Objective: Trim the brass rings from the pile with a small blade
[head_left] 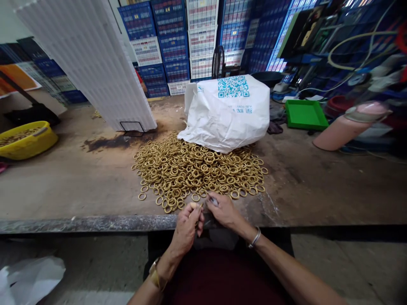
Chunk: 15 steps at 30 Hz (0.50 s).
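A wide heap of brass rings [197, 167] lies on the worn workbench [79, 186], spilling from under a white plastic bag [227, 110]. At the bench's front edge my left hand [186, 228] is closed, its fingertips pinching a brass ring. My right hand [224, 209] is closed too, gripping a small thing with a silver tip that I cannot make out, held against the left fingertips. Both hands meet just below the heap's near edge. A bracelet sits on each wrist.
A yellow basin [27, 140] with more rings stands at the far left. A white corrugated panel [95, 63] leans at back left. A green tray [305, 114] and a pink cylinder [349, 125] lie at right. Stacked crates [178, 46] fill the background.
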### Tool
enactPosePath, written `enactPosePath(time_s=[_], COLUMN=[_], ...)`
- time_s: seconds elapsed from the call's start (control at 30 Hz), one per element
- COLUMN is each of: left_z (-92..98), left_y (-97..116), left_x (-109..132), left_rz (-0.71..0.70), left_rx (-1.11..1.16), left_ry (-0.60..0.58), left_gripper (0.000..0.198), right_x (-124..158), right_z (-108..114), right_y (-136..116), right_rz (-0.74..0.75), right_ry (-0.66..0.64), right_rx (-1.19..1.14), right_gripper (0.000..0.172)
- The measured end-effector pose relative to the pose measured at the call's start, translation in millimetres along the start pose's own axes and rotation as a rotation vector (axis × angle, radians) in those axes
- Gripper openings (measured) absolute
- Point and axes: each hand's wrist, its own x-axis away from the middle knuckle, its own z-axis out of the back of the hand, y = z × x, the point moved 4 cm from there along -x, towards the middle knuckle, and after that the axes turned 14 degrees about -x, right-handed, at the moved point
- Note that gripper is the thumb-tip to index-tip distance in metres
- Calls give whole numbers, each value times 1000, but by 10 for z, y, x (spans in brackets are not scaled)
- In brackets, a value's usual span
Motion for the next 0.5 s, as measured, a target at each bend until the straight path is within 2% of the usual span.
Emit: enactPosePath(time_s=[0.07,0.17,0.5], left_z=[20,38,68], left_y=[4,9,-16], left_x=[-12,-20,-5], left_rz=[-47,-83,-106], left_rx=[-65,-145,-219], left_ry=[31,48,70], left_gripper=[32,32,32], right_x=[61,135,129], right_z=[-32,-89,-126], right_y=[-10,-11,-40], right_rz=[93,142,123], right_ry=[-94,-195,-201], right_rx=[109,213,356], right_gripper=[12,12,11])
